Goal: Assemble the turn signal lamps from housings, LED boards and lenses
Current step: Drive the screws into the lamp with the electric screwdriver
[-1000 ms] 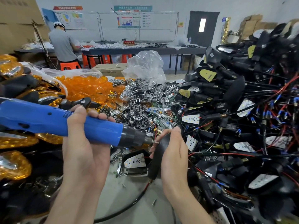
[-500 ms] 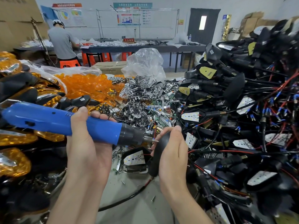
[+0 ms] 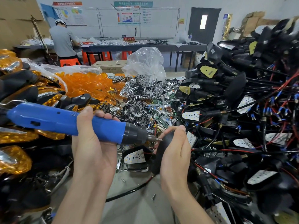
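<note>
From the head camera, my left hand (image 3: 92,143) is wrapped around the blue electric screwdriver (image 3: 64,122). The fingers curl over the top of its barrel, and the tool lies nearly level, pointing to my right. Its bit (image 3: 157,139) meets the black housing (image 3: 159,152) that my right hand (image 3: 174,152) grips. The thumb is on the upper end and the palm sits behind the housing, which stands roughly upright. A dark cable (image 3: 129,191) runs from its lower end across the grey worktop (image 3: 137,207). I cannot tell whether a screw sits on the bit.

Just below the screwdriver's nose and left of the held housing, another housing (image 3: 135,156) lies on the worktop with a white LED board facing up. A loose screw (image 3: 153,197) lies on the bare surface between my forearms.

On my left is a stack of finished lamps (image 3: 14,159) with amber lenses on black bodies. Behind the screwdriver is a heap of loose orange lenses (image 3: 87,84), and beside it a heap of shiny chrome reflectors (image 3: 142,97). The whole right side is a tall pile of wired housings (image 3: 234,110), many showing white LED boards, tangled with red and black leads. A clear plastic bag (image 3: 145,62) stands behind the chrome heap. Farther back, a person in a grey shirt (image 3: 62,41) stands at a long table.
</note>
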Demonstrator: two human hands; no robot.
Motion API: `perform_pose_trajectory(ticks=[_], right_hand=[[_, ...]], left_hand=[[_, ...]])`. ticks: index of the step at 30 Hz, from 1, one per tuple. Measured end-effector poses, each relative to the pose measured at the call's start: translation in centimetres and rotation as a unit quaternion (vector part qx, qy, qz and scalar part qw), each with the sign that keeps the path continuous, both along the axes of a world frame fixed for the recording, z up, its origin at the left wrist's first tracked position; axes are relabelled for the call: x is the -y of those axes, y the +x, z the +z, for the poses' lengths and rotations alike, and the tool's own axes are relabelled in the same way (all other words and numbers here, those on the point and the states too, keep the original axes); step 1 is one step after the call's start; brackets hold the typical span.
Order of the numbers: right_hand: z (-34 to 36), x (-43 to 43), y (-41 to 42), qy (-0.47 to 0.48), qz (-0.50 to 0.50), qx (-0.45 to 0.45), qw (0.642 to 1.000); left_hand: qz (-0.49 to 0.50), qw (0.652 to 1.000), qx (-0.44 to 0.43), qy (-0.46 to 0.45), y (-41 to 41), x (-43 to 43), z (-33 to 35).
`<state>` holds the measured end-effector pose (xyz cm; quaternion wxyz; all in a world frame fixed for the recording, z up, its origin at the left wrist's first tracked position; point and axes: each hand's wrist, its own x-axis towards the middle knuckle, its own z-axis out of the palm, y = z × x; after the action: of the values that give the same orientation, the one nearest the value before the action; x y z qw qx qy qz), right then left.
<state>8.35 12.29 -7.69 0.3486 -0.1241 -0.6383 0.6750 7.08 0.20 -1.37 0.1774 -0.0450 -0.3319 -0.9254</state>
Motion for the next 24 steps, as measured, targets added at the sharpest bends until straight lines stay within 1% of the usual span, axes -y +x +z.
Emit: perform_pose_trajectory(ticks=[14, 24], right_hand=[[0.4, 0.18, 0.43, -0.005, 0.006, 0.01, 1.0], [0.64, 0.26, 0.73, 0.001, -0.025, 0.008, 1.0]], left_hand=[[0.006, 1.0, 0.005, 0.029, -0.16, -0.31, -0.44], [0.027, 0.999, 0.019, 0.042, 0.14, -0.92, -0.47]])
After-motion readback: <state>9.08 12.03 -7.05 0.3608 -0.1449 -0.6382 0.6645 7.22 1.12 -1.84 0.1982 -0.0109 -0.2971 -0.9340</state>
